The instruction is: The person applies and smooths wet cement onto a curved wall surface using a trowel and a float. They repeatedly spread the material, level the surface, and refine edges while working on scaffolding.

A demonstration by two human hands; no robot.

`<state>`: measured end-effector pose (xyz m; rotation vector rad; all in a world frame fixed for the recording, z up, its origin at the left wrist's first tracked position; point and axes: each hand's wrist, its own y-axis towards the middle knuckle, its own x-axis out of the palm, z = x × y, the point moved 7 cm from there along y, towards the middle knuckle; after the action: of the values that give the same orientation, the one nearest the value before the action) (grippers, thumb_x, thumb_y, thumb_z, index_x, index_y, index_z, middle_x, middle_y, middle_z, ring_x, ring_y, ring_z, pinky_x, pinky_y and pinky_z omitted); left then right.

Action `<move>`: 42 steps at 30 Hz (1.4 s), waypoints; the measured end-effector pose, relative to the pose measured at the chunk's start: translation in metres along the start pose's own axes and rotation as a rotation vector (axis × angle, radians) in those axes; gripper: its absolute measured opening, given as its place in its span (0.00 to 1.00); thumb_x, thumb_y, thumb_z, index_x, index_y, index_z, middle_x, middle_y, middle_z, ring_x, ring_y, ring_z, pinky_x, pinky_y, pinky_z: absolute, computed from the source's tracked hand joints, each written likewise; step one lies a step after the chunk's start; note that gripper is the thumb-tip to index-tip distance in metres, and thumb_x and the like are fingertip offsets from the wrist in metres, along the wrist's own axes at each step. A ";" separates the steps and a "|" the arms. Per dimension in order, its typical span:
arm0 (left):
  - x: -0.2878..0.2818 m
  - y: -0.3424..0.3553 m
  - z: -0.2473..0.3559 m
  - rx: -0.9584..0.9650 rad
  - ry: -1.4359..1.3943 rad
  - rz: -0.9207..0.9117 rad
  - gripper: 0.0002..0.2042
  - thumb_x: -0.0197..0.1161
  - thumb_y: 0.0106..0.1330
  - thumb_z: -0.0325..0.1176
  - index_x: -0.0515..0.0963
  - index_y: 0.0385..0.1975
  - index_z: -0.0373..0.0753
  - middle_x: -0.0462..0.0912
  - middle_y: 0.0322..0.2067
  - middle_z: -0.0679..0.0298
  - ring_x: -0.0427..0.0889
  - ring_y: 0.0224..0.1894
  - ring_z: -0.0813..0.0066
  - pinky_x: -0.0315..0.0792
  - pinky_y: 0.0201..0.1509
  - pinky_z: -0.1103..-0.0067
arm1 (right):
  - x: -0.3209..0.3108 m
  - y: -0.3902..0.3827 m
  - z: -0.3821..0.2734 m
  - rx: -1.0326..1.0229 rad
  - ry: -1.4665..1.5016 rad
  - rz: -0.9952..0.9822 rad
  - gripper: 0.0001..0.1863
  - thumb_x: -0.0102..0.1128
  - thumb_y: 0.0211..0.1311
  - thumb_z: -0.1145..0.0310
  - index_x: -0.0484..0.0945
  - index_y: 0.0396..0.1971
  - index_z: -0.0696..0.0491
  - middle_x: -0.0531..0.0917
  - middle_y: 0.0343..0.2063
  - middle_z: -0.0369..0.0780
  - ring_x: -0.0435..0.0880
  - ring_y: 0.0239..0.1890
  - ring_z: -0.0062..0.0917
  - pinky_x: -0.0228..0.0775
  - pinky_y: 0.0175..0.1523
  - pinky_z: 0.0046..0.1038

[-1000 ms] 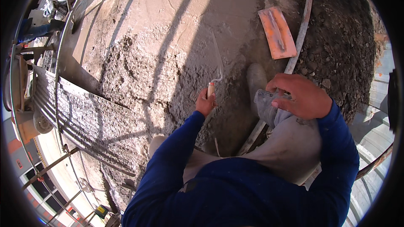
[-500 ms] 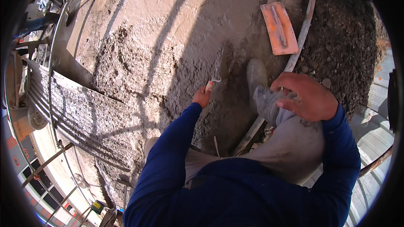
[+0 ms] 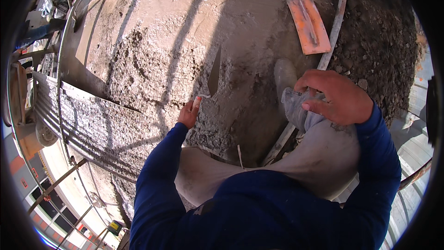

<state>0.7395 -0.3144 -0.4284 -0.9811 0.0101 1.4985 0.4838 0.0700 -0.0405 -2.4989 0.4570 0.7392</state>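
My left hand (image 3: 188, 114) is closed around the handle of a pointing trowel (image 3: 214, 75), whose narrow pointed metal blade is over the rough wet mortar (image 3: 152, 65). My right hand (image 3: 335, 96) hangs above my right leg with fingers curved and thumb apart, and nothing shows between them. Just beneath its fingertips is crumpled, greyish see-through plastic (image 3: 298, 104) around the lower leg, above a dusty boot (image 3: 285, 75). Beyond that hand lies an orange plastering float (image 3: 309, 25) with its long handle facing up.
A long pale pole (image 3: 339, 23) runs past the float, beside dark loose soil (image 3: 379, 46). Corrugated metal sheeting (image 3: 411, 153) is at the right. On the left are a mortar-splashed corrugated sheet (image 3: 83, 104), thin metal bars (image 3: 60, 183) and a yellow-black tape measure (image 3: 114, 226).
My left hand and the trowel have moved left across the mortar, and the blade now shows more of its flat face. My right hand has stayed by my leg.
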 end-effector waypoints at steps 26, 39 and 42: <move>-0.028 -0.014 0.031 0.040 0.253 -0.087 0.23 0.55 0.75 0.54 0.79 0.49 0.38 0.85 0.35 0.45 0.85 0.41 0.44 0.75 0.47 0.57 | 0.001 0.000 0.001 0.047 -0.008 -0.025 0.19 0.69 0.63 0.65 0.79 0.51 0.58 0.82 0.44 0.44 0.83 0.39 0.34 0.74 0.51 0.37; -0.115 -0.058 -0.060 -0.315 0.323 0.077 0.35 0.46 0.75 0.68 0.78 0.34 0.34 0.83 0.32 0.41 0.82 0.39 0.40 0.73 0.46 0.55 | -0.003 -0.020 0.029 0.074 -0.038 0.020 0.18 0.69 0.61 0.70 0.79 0.49 0.59 0.82 0.43 0.45 0.84 0.39 0.34 0.75 0.50 0.37; -0.091 -0.041 -0.007 -0.202 0.299 0.022 0.30 0.49 0.76 0.63 0.78 0.38 0.36 0.83 0.34 0.41 0.83 0.41 0.40 0.73 0.47 0.55 | -0.005 -0.013 0.029 0.149 0.042 -0.027 0.18 0.68 0.60 0.70 0.79 0.49 0.59 0.82 0.42 0.45 0.83 0.39 0.34 0.74 0.50 0.37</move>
<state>0.7634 -0.3830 -0.3596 -1.3658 0.0853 1.3796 0.4734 0.0966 -0.0541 -2.3803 0.4746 0.6196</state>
